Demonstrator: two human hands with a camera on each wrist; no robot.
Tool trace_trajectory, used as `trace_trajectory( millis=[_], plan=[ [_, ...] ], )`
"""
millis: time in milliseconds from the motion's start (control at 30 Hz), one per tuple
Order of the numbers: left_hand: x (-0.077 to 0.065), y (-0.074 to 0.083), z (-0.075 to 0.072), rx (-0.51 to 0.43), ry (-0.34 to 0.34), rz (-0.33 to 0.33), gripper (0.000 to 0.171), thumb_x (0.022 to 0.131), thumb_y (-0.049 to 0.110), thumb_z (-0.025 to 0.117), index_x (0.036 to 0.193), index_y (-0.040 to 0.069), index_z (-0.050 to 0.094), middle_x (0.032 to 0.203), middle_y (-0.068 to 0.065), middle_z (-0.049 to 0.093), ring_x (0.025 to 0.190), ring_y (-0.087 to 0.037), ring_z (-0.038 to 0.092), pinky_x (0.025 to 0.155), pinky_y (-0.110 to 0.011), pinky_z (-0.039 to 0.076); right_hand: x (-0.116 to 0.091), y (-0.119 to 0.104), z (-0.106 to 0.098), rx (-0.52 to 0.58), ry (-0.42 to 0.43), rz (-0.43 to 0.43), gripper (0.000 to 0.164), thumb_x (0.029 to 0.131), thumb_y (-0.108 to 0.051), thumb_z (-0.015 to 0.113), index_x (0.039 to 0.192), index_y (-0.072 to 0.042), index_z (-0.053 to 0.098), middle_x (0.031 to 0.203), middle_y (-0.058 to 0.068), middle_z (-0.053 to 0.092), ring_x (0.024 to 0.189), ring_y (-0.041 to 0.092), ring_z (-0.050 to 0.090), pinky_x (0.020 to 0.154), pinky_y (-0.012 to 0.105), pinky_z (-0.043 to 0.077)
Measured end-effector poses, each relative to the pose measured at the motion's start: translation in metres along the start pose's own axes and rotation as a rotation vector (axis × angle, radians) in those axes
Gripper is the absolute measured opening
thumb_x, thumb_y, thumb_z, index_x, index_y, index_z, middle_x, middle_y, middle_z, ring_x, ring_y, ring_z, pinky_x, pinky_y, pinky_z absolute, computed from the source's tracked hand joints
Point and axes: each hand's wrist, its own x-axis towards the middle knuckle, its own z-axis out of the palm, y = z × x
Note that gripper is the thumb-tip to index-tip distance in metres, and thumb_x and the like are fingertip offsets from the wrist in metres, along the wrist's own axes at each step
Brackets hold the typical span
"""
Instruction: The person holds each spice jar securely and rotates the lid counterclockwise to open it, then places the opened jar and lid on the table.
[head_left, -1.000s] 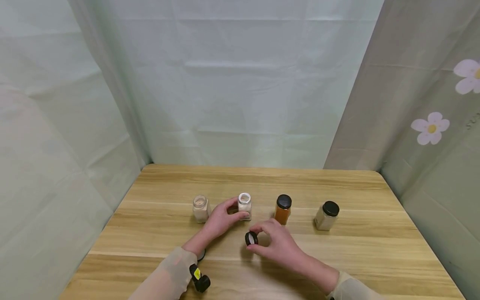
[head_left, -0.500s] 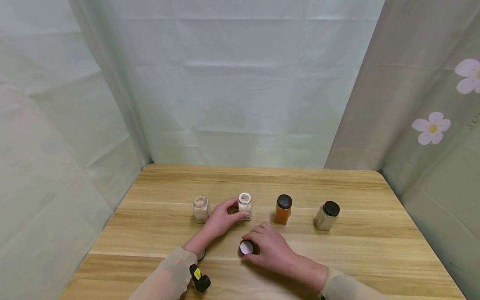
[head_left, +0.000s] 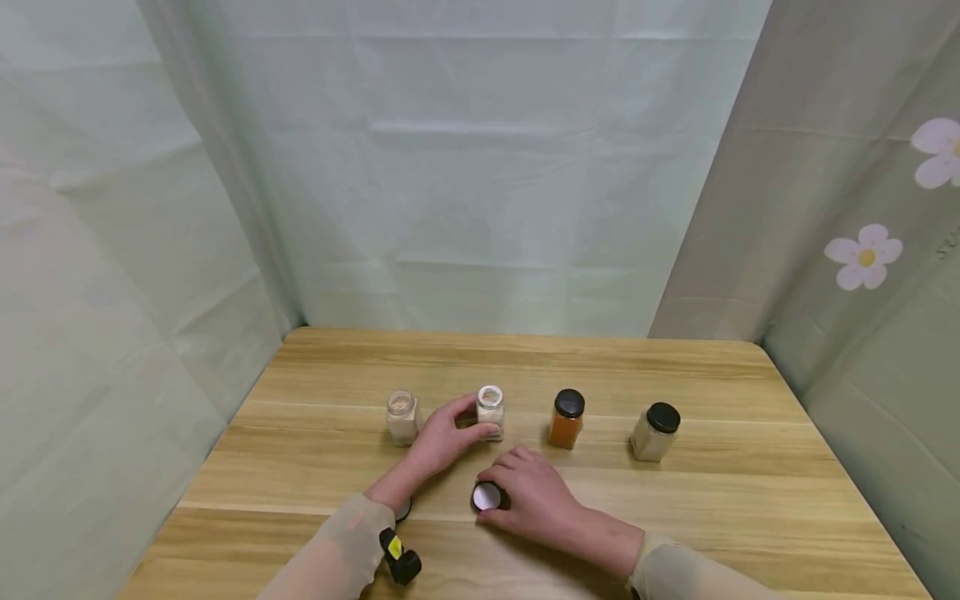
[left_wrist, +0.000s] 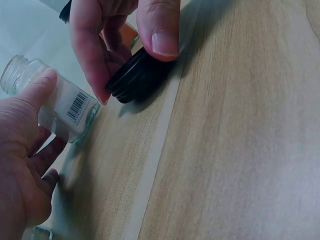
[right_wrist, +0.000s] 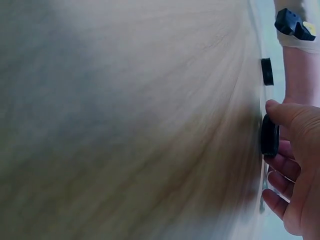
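On the wooden surface (head_left: 720,508), the left hand (head_left: 442,437) grips an uncapped jar (head_left: 491,417); the right hand (head_left: 534,496) pinches a black lid (head_left: 487,497), pale side up, on or just above the wood. A second jar (head_left: 404,423) is uncapped; the orange jar (head_left: 565,431) and far-right jar (head_left: 649,440) are capped. Barcode (left_wrist: 78,106) visible, lettering illegible.

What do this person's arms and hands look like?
The left hand and right hand are ungloved. The left sleeve and right sleeve are pale beige, ending short of the hands. A black device with a yellow patch sits near the left sleeve's end; a bit of black shows at the right.
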Motion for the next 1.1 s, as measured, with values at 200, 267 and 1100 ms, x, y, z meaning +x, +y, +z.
trace_trajectory(
  millis=[200,267,1100],
  plan=[
    [0.000,0.000,0.001,-0.009,0.000,0.011,0.069,0.089,0.039,0.080,0.148,0.012,0.055,0.128,-0.004,0.068,0.118,-0.021,0.064,0.100,-0.043,0.050,0.001,-0.001,0.002,-0.016,0.009,0.002,0.044,0.079,-0.051,0.086,0.111,-0.022,0.075,0.103,-0.012,0.066,0.099,0.010,0.053,0.086,0.032,0.048],
    [0.000,0.000,0.001,-0.007,-0.001,0.010,0.069,0.090,0.039,0.080,0.148,0.013,0.055,0.128,-0.003,0.068,0.118,-0.021,0.064,0.100,-0.043,0.050,0.001,0.000,0.003,-0.017,0.008,0.007,0.044,0.079,-0.051,0.086,0.110,-0.022,0.075,0.102,-0.012,0.066,0.098,0.010,0.053,0.085,0.032,0.048],
    [-0.004,0.006,0.004,-0.020,0.045,-0.049,0.086,0.087,0.041,0.082,0.157,0.013,0.041,0.146,-0.013,0.055,0.136,-0.028,0.049,0.112,-0.049,0.037,-0.018,0.004,-0.030,0.051,0.079,0.059,0.044,0.090,-0.048,0.077,0.123,-0.021,0.072,0.121,-0.009,0.066,0.116,0.012,0.056,0.098,0.038,0.048]
  ],
)
